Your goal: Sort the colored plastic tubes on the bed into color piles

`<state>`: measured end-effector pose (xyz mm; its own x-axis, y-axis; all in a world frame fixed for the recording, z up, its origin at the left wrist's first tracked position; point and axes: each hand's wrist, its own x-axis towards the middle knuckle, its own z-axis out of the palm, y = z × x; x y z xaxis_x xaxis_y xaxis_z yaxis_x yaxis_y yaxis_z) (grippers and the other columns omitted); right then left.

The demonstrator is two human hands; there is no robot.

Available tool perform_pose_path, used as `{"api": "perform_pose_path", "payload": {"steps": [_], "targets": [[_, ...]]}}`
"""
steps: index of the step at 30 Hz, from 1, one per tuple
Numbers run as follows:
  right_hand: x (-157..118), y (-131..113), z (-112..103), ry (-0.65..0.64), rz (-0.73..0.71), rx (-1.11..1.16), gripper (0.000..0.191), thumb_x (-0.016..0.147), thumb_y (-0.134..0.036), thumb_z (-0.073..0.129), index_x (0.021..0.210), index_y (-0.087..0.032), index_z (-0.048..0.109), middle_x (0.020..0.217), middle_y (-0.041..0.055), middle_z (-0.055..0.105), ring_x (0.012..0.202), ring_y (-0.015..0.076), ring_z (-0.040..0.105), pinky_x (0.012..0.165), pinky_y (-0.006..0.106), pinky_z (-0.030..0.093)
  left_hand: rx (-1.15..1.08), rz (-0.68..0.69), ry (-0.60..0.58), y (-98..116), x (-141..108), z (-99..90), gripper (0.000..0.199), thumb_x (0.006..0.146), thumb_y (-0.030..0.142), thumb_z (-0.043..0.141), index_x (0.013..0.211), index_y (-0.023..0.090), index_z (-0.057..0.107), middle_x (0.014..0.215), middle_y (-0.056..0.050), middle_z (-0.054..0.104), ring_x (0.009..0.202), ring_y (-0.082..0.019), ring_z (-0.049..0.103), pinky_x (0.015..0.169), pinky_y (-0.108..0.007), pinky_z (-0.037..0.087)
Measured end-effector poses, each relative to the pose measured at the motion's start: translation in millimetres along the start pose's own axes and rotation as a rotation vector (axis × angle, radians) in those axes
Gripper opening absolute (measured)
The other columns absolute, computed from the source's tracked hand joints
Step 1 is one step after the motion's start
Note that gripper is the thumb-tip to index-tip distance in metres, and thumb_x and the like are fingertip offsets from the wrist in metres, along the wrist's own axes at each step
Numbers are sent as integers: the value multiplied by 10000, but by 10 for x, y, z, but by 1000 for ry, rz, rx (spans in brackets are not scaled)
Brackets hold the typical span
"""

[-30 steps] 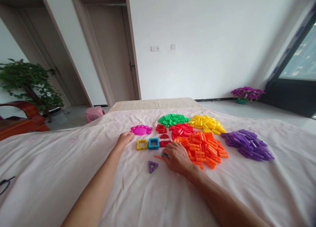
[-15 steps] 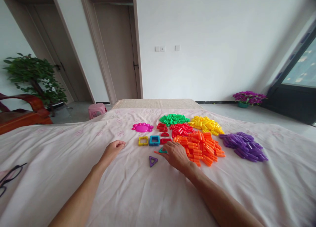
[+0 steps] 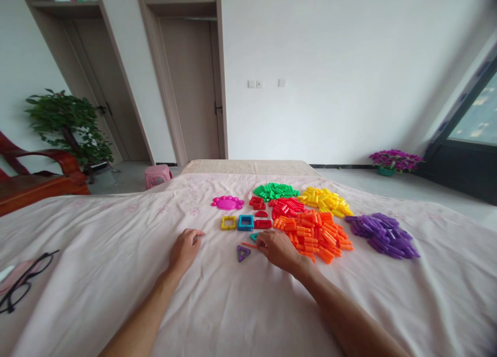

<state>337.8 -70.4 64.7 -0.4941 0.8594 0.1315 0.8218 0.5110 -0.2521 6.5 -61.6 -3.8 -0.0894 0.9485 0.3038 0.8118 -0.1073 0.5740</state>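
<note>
My right hand is closed at the near-left edge of the orange stick pile, its fingertips pinching one end of a thin orange stick. Just beyond those fingers lies a teal triangle tile, partly covered by the hand. A purple triangle tile lies flat nearer me. To the left, my left hand rests on the cloth with its fingers curled in and nothing visible in them. Between and beyond the hands are a yellow square frame, a blue square frame and red pieces.
Green, yellow, red and purple piles of sticks spread behind and right of the orange one. A pink paw-shaped piece lies farther back. Black-framed glasses lie at the left on the cloth.
The view has tilted up slightly and shifted left. My right hand stays over the orange stick, its fingers drawn closer together; my left hand remains curled on the cloth.
</note>
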Motion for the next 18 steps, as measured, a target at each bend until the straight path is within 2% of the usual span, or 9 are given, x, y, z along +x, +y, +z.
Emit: {"api": "perform_pose_path", "payload": {"steps": [6, 10, 14, 18], "targets": [[-28, -2, 8, 11, -31, 95, 136, 889, -179, 572, 856, -210, 700, 855, 16, 723, 804, 156, 626, 715, 248, 370, 79, 73, 16, 56, -45, -4, 273, 879, 137, 510, 1077, 186, 692, 1129, -83, 674, 1075, -189, 617, 986, -320, 452], [-145, 8, 103, 140, -30, 108, 181, 958, -227, 513, 950, -205, 693, 925, 35, 717, 877, 177, 634, 771, 269, 415, 59, 91, 20, 107, -11, 54, 314, 893, 220, 563, 1195, 198, 643, 1184, -88, 652, 1117, -214, 612, 984, -338, 468], [-264, 24, 226, 204, -25, 91, 198, 977, -220, 490, 1019, -206, 683, 969, 54, 700, 925, 192, 626, 812, 294, 449, 24, 123, -5, 256, 156, 171, 510, 864, 255, 632, 1368, 249, 550, 1354, -96, 563, 1212, -227, 580, 1016, -338, 455], [-298, 24, 272, 213, -40, 64, 227, 999, -226, 457, 986, -211, 683, 953, 52, 682, 926, 191, 609, 826, 303, 454, 22, 202, -133, 457, 423, 285, 570, 824, 216, 671, 1382, 236, 560, 1384, -110, 563, 1263, -247, 542, 1071, -354, 404]]}}
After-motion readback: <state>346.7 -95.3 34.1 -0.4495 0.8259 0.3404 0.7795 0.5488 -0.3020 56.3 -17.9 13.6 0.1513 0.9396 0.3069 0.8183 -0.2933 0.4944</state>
